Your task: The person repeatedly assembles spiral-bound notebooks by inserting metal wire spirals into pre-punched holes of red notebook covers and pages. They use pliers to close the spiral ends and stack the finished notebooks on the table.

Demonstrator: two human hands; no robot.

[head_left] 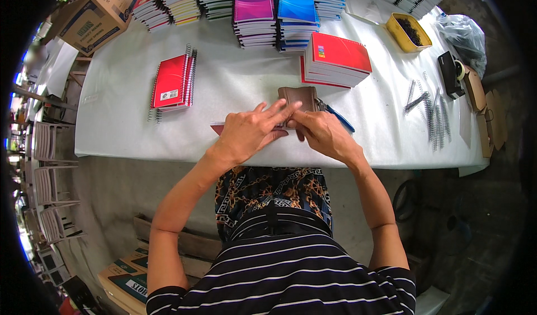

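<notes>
My left hand [251, 129] lies flat, fingers spread, pressing down on a red-covered notebook [218, 127] at the near edge of the white table [123, 119]. My right hand [321, 133] pinches at the notebook's right side, fingertips meeting those of the left hand. Just beyond my fingers sits a brown block-shaped object [299, 97]. A blue-handled tool [340, 119] pokes out to the right of my right hand. What my right fingers hold is hidden.
A pile of red spiral-bound notebooks [174, 83] lies left, a red unbound stack [335, 60] behind. Purple [254, 15] and blue [297, 15] stacks stand at the back. Loose wire spirals [433, 113], a yellow tray [408, 32] and a tape dispenser [450, 74] lie right. Cardboard boxes [92, 13] stand far left.
</notes>
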